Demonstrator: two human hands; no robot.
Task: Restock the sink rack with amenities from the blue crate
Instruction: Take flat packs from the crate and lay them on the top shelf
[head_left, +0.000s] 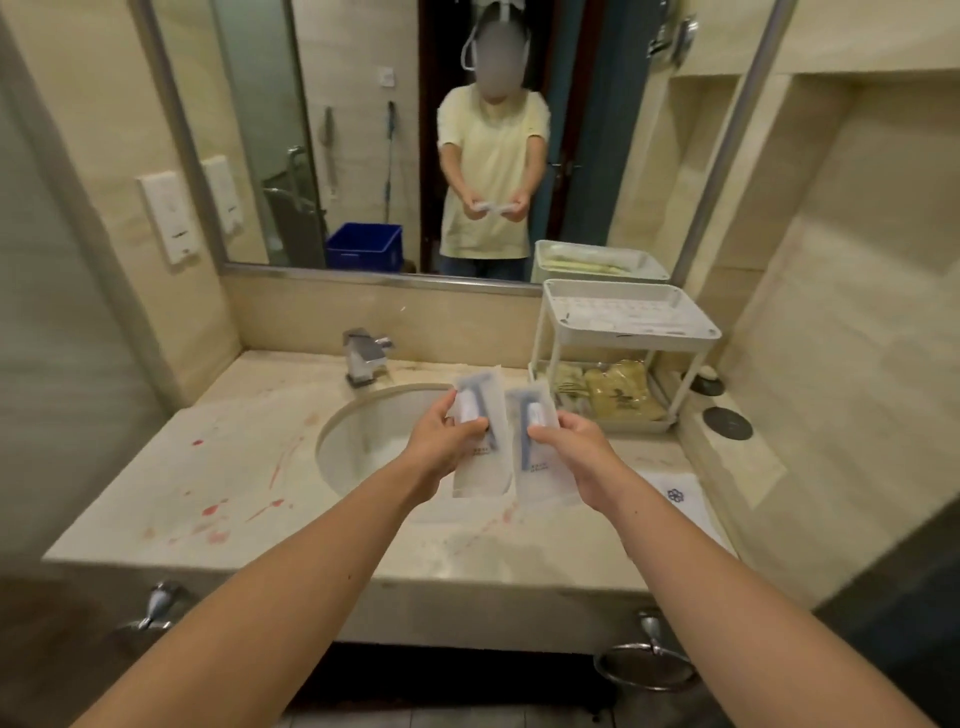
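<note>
I hold two clear amenity packets over the sink basin (363, 441), each with a blue razor and a small white tube inside. My left hand (441, 441) grips the left packet (480, 470) by its side. My right hand (574, 447) pinches the right packet (540, 478). The white two-tier sink rack (623, 358) stands on the counter's back right, beyond my right hand. Flat white packets lie on its top tray, and yellow packets (618, 395) fill its lower tray. The blue crate (364, 247) appears only as a reflection in the mirror, on the floor behind me.
A chrome faucet (363, 356) stands behind the basin. The marble counter (208, 483) carries red stains on its left. A white card with a blue logo (675, 496) lies at the right front, two dark round discs (727, 423) by the right wall. A towel ring (644, 667) hangs below.
</note>
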